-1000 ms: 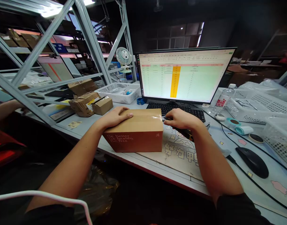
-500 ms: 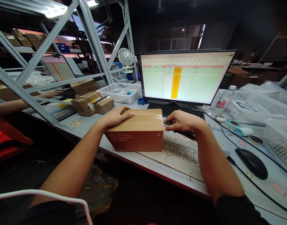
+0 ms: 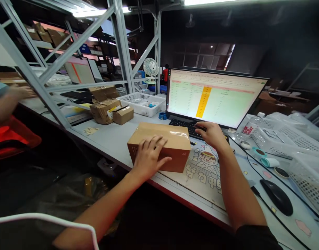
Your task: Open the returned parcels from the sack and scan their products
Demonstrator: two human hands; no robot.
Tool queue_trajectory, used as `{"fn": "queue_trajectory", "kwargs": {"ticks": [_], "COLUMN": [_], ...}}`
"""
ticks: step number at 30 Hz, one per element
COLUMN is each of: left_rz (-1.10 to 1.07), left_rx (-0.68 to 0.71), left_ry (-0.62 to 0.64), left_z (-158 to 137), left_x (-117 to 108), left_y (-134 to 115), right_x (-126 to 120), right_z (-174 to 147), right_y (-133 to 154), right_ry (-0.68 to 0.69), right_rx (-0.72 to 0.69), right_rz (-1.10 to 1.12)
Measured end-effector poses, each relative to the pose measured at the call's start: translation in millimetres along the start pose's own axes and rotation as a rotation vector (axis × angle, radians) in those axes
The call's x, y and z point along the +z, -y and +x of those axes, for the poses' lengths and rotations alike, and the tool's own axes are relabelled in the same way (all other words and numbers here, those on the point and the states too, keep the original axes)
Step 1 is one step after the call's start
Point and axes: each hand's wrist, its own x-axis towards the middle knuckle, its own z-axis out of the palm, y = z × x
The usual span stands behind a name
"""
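A brown cardboard box point(image 3: 163, 130) with clear tape along its top sits near the desk's front edge. My left hand point(image 3: 150, 154) lies over the front top edge of the box, fingers spread and thumb out against the front side, covering most of the print. To the right of the box, my right hand point(image 3: 210, 133) is raised beside the black keyboard point(image 3: 184, 126), its thumb and fingers bent together. Something small and dark shows at those fingertips, but I cannot make out what it is. A dark tip point(image 3: 193, 143) pokes out beside the box's right side.
Behind the keyboard stands a monitor point(image 3: 214, 97) with a spreadsheet. On the right are a mouse point(image 3: 276, 197), tape rolls point(image 3: 269, 162), a bottle point(image 3: 252, 124) and white baskets point(image 3: 274, 142). Small cartons point(image 3: 104, 111) sit left, near the metal frame point(image 3: 123, 52). Another person's arm point(image 3: 5, 104) is at far left.
My left hand has moved from the box's left top to its front edge, and the box is turned slightly. My right hand has drawn away from the box's right end, up toward the keyboard.
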Motion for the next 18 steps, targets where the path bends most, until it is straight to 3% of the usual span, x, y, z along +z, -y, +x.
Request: {"fn": "queue_trajectory", "kwargs": {"ticks": [3, 5, 9, 13, 18], "left_rz": [0.004, -0.021, -0.066, -0.119, -0.148], "left_rx": [-0.052, -0.06, -0.042, -0.036, 0.005], "left_ry": [-0.146, -0.192, -0.189, -0.163, -0.152], "left_z": [-4, -2, -1, -3, -5], "left_x": [27, 34, 32, 32, 36], "left_y": [1, 3, 3, 4, 5], "right_x": [4, 5, 17, 47, 80], "right_z": [0, 4, 25, 51, 63], "right_y": [17, 40, 111, 183, 227], "right_ry": [-0.069, -0.04, 0.16, 0.36, 0.458], "right_rx": [-0.039, -0.088, -0.287, -0.542, -0.717], "right_rz": [-0.064, -0.143, -0.384, -0.586, -0.732]}}
